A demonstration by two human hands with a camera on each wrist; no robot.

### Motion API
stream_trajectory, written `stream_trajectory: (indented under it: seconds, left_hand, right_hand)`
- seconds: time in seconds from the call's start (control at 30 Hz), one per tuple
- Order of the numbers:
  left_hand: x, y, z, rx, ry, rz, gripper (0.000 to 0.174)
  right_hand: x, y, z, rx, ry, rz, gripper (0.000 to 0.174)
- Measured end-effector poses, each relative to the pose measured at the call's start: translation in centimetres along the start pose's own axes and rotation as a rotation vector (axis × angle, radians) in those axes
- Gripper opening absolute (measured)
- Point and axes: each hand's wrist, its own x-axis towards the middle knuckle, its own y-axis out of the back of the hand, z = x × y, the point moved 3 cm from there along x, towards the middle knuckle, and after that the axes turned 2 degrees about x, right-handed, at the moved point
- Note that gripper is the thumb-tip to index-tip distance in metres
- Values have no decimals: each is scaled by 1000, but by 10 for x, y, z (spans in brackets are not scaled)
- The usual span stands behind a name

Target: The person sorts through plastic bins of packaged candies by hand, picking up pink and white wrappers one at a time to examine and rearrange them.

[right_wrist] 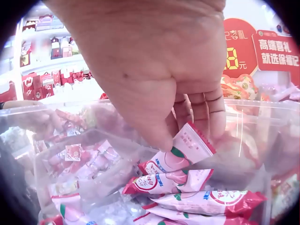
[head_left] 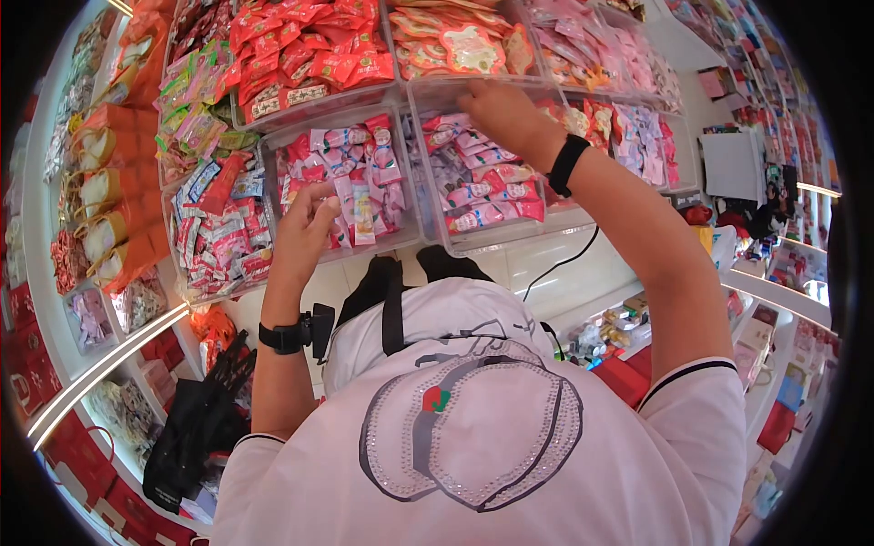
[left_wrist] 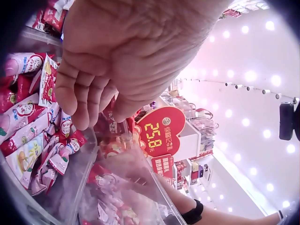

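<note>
In the head view the left hand [head_left: 302,232] is over a clear bin of pink and white packets [head_left: 387,164]. Its fingers bend loosely in the left wrist view, with nothing visible in the hand [left_wrist: 117,61]; a cream packet [left_wrist: 26,159] lies below. The right hand [head_left: 514,118] reaches over the far part of the neighbouring clear bin. In the right wrist view, that hand [right_wrist: 154,70] pinches a pink packet [right_wrist: 176,157] between thumb and fingers, its end tilted up. Similar packets [right_wrist: 211,201] lie in front of it.
Clear bin walls [right_wrist: 112,110] stand between the compartments. Red packets [head_left: 309,45] fill a bin behind, and mixed packets [head_left: 218,218] one at the left. Orange bags [head_left: 118,191] line the left shelf. A heart-shaped price sign [left_wrist: 161,131] stands beyond the bins.
</note>
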Motion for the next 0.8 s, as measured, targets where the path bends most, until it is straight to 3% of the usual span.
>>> stream_trajectory:
  seconds: [0.07,0.27,0.57,0.8]
  left_hand:
    - [1,-1,0,4,-1,-7,34]
    - [2,-6,0,5,-29,-21,36]
    - [-1,-7,-4,24,30,-45,39]
    - [-1,-7,-15,35,61,-50,38]
  right_hand:
    - [-1,-4,-3,-128,-6,-94,15]
    - [-3,-2,-12,-246,-44,-91,11]
    - [1,-19,-9,-224,-24,-269,12]
    - [0,-39,-10,-95,-38,-149,19]
